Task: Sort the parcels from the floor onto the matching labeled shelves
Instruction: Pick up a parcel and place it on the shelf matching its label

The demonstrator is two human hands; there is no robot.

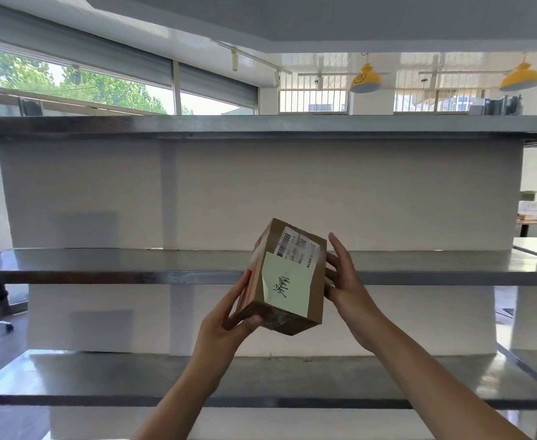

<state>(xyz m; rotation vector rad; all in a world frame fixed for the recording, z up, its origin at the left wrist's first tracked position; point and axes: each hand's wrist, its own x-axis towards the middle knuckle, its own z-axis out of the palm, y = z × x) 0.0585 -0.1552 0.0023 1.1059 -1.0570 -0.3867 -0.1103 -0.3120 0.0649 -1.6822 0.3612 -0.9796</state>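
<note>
Holding a cardboard parcel [287,277] before metal shelves [102,265]: the left hand [229,319] grips its lower corner, thumb curled under; the right hand [346,281] presses straight fingers [340,249], seemingly flat, against the opposite side. The green note [284,289] should face up between the fingertips for matching a shelf.

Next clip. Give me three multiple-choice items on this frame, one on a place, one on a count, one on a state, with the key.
1. Where is the parcel? A on the floor; B lying on a shelf; C held before the shelves.
2. How many yellow lamps hang behind? A two; B one; C four.
3. How is the parcel? A flaps open; B closed, tilted; C crushed flat.
Key: C, the left hand and right hand hold it in the air; A, both show at top right; B, one corner points down.
</note>
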